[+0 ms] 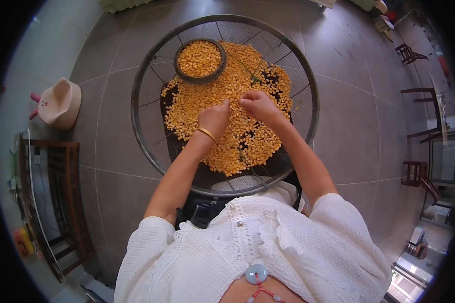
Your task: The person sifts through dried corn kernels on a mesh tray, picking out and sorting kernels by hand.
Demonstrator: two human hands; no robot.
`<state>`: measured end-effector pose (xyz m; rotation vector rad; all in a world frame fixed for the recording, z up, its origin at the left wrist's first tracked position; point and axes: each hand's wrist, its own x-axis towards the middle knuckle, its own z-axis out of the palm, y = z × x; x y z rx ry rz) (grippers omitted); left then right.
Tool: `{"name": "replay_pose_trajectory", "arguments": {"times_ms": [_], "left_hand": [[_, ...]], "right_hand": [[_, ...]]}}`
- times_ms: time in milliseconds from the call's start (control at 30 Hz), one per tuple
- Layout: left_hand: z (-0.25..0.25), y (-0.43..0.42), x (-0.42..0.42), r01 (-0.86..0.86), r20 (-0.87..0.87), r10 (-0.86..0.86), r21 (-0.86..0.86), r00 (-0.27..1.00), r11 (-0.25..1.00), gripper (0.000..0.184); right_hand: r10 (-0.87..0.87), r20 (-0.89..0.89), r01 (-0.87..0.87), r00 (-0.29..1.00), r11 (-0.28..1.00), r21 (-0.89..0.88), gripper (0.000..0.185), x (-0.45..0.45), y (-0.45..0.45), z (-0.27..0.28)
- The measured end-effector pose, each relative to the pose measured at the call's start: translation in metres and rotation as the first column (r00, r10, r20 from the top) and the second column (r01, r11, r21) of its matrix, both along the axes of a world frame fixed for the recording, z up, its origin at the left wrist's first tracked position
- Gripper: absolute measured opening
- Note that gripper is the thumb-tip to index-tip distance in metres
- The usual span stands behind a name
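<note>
Yellow corn kernels (pixel 237 144) lie spread over a large round mesh sieve (pixel 135 108) in front of my body. Over the middle of the kernels, my left hand (pixel 215 120), with a gold bangle at its wrist, is closed, thumb and fingers pressed together. Just right of it, my right hand (pixel 260 106) is also closed in a pinch, its fingertips facing the left hand. Anything between the fingers is too small or hidden to make out. A dark-rimmed round bowl (pixel 199 59) heaped with kernels stands in the sieve at the far left.
Grey floor tiles (pixel 349 126) surround the sieve. To the left are a pale child's seat with pink ears (pixel 60 103) and a dark wooden chair (pixel 60 192). Along the right side stand dark wooden stools (pixel 414 173) and other furniture.
</note>
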<state>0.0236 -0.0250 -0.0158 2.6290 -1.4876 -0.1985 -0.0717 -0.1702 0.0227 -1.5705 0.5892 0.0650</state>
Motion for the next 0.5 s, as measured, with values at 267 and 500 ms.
{"name": "replay_pose_trajectory", "arguments": {"times_ms": [267,500], "left_hand": [[0.038,0.017,0.034,-0.677,-0.964,-0.13,-0.256,0.232,0.69,0.013],[0.048,0.03,0.044,-0.842,-0.765,-0.519,0.055,-0.381,0.537,0.015]], "right_hand": [[0.066,0.077,-0.04,0.995,0.951,-0.306,0.019,0.01,0.009,-0.019],[0.331,-0.393,-0.503,0.858,0.383,-0.775,0.014,0.02,0.03,-0.021]]}}
